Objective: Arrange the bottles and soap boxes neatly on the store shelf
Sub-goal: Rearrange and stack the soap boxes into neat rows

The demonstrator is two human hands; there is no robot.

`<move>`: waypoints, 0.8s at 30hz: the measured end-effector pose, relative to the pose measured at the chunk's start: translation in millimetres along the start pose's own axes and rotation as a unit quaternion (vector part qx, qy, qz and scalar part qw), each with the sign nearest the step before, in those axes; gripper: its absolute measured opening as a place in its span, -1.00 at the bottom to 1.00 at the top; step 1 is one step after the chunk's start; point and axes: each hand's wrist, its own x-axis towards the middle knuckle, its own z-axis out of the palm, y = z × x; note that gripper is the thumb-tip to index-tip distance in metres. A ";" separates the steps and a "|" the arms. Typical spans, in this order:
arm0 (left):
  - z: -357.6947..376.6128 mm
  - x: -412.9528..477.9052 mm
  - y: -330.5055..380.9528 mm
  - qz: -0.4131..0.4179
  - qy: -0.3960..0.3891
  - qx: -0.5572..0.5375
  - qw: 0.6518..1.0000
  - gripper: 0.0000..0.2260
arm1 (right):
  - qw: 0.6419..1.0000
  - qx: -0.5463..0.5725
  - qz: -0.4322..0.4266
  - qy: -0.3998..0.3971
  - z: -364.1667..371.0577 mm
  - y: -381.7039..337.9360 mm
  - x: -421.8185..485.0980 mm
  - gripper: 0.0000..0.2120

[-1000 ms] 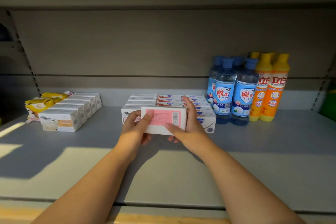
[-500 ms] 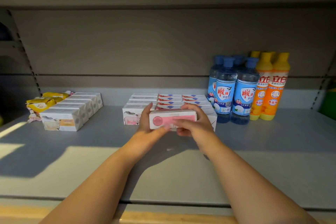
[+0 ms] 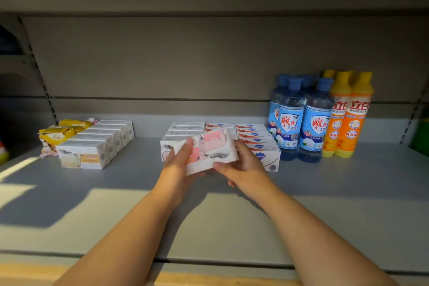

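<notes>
A white soap box (image 3: pixel 210 150) with pink printing, blurred and tilted, is gripped at its ends by the left hand (image 3: pixel 177 169) and the right hand (image 3: pixel 241 167). It is held above the grey shelf (image 3: pixel 348 193), just before the rows of stacked soap boxes (image 3: pixel 255 139), near the blue bottles (image 3: pixel 301 118).

Grey shelf (image 3: pixel 92 204) — soap boxes (image 3: pixel 257 144), blue bottles (image 3: pixel 301 121), orange bottles (image 3: pixel 348 118).
</notes>
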 end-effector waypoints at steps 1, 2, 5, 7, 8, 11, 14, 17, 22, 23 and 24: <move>-0.6 0.8 1.1 -0.051 -0.001 -0.039 0.998 -0.65 | 1.000 0.004 -0.024 -0.001 -0.4 -1.6 -0.6 -0.52; -1.8 1.6 1.8 -0.100 0.003 -0.071 0.992 -0.63 | 0.999 -0.007 -0.043 0.001 -1.3 -3.1 -1.3 -0.46; -5.2 2.4 2.5 -0.224 -0.012 -0.115 0.968 -0.61 | 0.994 -0.076 -0.083 0.013 -4.2 -8.9 -5.3 -0.26; -6.2 2.6 0.3 -0.280 -0.046 -0.122 0.951 -0.58 | 0.991 -0.101 -0.089 0.003 -5.7 -10.7 -8.0 -0.22; -6.8 3.0 -0.8 -0.298 -0.059 -0.122 0.945 -0.58 | 0.990 -0.107 -0.088 -0.002 -5.8 -11.0 -9.0 -0.23; -5.9 3.6 -0.8 -0.311 -0.075 -0.179 0.930 -0.59 | 0.990 -0.114 -0.086 0.022 -4.5 -12.4 -8.9 -0.27; -5.7 5.3 0.2 -0.235 -0.049 -0.209 0.948 -0.69 | 0.992 -0.085 -0.073 0.064 -3.3 -11.5 -4.2 -0.31; -6.1 8.5 -2.4 -0.123 -0.015 -0.174 0.977 -0.71 | 0.994 -0.077 -0.051 0.064 -4.4 -7.7 -2.5 -0.35; -6.9 7.9 2.3 0.067 0.036 -0.077 0.994 -0.75 | 0.994 -0.101 -0.028 -0.020 -3.8 3.0 0.5 -0.35; -6.1 5.6 3.5 0.088 0.023 -0.061 0.994 -0.70 | 0.994 -0.101 -0.022 -0.041 -2.7 5.1 1.0 -0.39; -5.2 2.6 4.3 0.101 -0.002 -0.041 0.994 -0.64 | 0.992 -0.103 -0.021 -0.063 -1.4 7.4 1.2 -0.44</move>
